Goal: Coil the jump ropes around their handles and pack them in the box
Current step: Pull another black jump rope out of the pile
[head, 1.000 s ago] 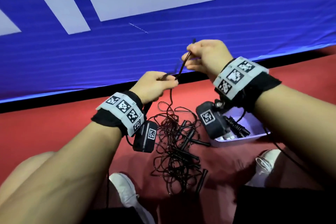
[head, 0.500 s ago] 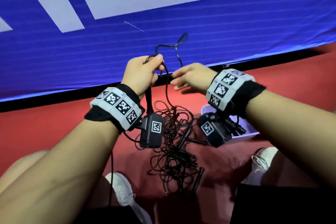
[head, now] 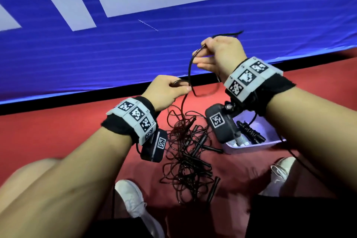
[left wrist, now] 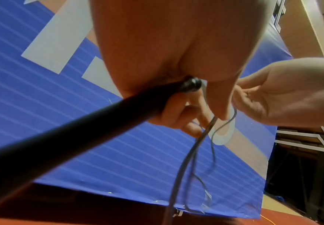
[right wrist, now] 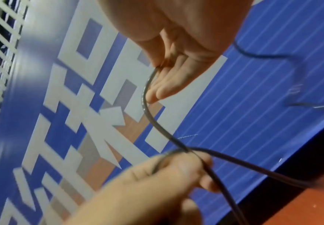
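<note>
My left hand (head: 166,91) grips a black jump rope handle (left wrist: 80,129) and holds turns of its thin dark cord (head: 190,67) against it. Up and to the right, my right hand (head: 220,54) pinches the same cord (right wrist: 147,109) between thumb and fingertips, and a loop sags between the hands. The cord's tail drops to a tangled pile of jump ropes (head: 187,156) with several black handles on the red floor. Right of the pile stands a lavender box (head: 251,146) with one coiled rope (head: 249,131) inside, partly hidden by my right wrist camera.
A blue banner wall (head: 96,54) with white shapes rises just behind my hands, with a black strip along its foot. My white shoes (head: 135,205) (head: 280,172) flank the pile on the red floor (head: 58,131).
My right hand has risen up and to the right, drawing the cord with it. My left hand has dropped lower with the handle.
</note>
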Available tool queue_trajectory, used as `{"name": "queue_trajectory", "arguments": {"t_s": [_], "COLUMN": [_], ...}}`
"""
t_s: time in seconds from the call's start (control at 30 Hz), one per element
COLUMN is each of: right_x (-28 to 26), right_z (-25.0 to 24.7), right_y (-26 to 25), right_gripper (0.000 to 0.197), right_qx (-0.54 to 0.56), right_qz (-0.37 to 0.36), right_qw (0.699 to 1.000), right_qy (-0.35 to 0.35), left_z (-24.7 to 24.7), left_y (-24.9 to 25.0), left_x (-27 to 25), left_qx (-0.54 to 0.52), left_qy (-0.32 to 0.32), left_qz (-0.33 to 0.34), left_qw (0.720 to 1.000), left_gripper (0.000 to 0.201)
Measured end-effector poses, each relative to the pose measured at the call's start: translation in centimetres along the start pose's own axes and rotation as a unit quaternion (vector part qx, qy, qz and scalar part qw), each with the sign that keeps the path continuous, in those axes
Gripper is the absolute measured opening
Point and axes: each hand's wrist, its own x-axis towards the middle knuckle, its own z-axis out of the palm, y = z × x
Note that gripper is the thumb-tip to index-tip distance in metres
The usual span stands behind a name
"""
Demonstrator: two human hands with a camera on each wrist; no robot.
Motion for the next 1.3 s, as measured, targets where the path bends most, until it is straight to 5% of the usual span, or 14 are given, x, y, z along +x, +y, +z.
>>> {"name": "queue_trajectory", "arguments": {"t_s": [0.13, 0.23, 0.33, 0.47, 0.6, 0.67, 0.77, 0.9, 1.03, 1.17, 1.3], "right_x": [0.4, 0.9, 0.4, -1.8, -1.9, -1.2, -0.4, -0.1, 0.2, -0.3, -1.8], "right_z": [-0.9, -1.3, -0.9, 0.1, 0.6, 0.7, 0.5, -0.5, -1.2, -1.1, -0.5], "right_y": [-1.1, -0.8, 1.1, 5.3, 6.3, 5.4, 2.7, -0.1, -0.6, 0.6, 4.7], "right_gripper": [0.024, 0.026, 0.018, 0.016, 0.022, 0.027, 0.024, 0.018, 0.020, 0.016, 0.009], "right_qx": [0.084, 0.074, -0.067, -0.304, -0.363, -0.297, -0.095, 0.076, 0.122, -0.044, -0.293], "right_qz": [0.024, 0.052, 0.100, 0.038, -0.030, -0.042, -0.034, 0.001, 0.013, 0.090, 0.051], "right_qw": [0.996, 0.995, 0.991, 0.922, 0.909, 0.947, 0.994, 0.997, 0.991, 0.994, 0.930], "right_qy": [0.029, 0.048, -0.055, -0.238, -0.202, -0.116, -0.031, 0.002, 0.045, -0.033, -0.216], "left_z": [0.3, 0.0, -0.5, -0.9, -1.5, -1.7, -1.0, -0.1, -0.1, -0.2, -0.8], "left_y": [0.4, 0.7, 1.4, 2.2, 1.7, 1.4, 0.8, 0.2, -0.1, 0.4, 2.0], "left_x": [-0.4, -0.2, -0.1, -0.3, -0.1, -0.1, -0.5, -0.9, -0.3, 0.2, -0.3], "left_qx": [-0.019, -0.056, -0.124, -0.229, -0.235, -0.193, -0.100, 0.003, 0.036, -0.109, -0.167], "left_qy": [-0.002, 0.058, 0.118, 0.146, 0.193, 0.193, 0.093, -0.018, 0.035, 0.121, 0.146], "left_qz": [0.004, 0.027, 0.028, 0.007, 0.021, 0.029, 0.025, -0.001, 0.017, 0.002, 0.015], "left_qw": [1.000, 0.996, 0.985, 0.963, 0.952, 0.962, 0.990, 1.000, 0.999, 0.987, 0.975], "left_gripper": [0.007, 0.016, 0.018, 0.019, 0.019, 0.020, 0.011, 0.011, 0.022, 0.023, 0.030]}}
